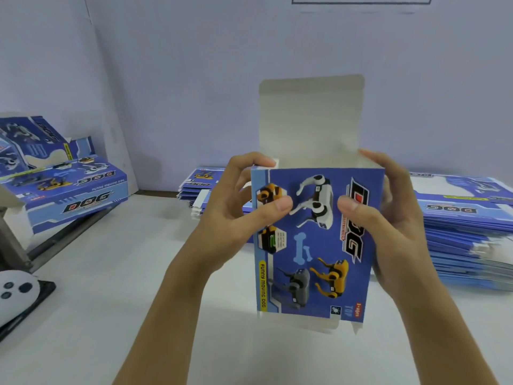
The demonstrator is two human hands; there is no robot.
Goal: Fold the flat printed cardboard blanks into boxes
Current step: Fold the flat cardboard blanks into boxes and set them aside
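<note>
Head view, and the white table (138,273) fills the floor of the scene, with everything placed off the blue printed box (316,243) held up over its middle. Well to the right of the box sits a tall stack of flat blanks (469,234); behind it, a lower stack (200,184); far to its left, finished boxes (69,190) piled against the wall, and below those a white controller (15,293) at the table edge.

Now the box itself: it stands on end, long axis running vertical, printed front facing the camera, its white lid flap (311,118) pointing straight up and unfolded. The bottom end hangs just above the table, flaps there looking loose, though it's hard to tell.

The left hand (236,207) grips the box's upper left edge, thumb pressed on the front, fingers curled round behind. The right hand (388,218) mirrors it on the upper right edge, thumb on the front, fingers wrapped to the back. Both sit level, equally near the top opening.

Here's what counts: the lid flap rises directly above both sets of fingertips, so my read is either hand could reach up and fold it down toward the camera.
</note>
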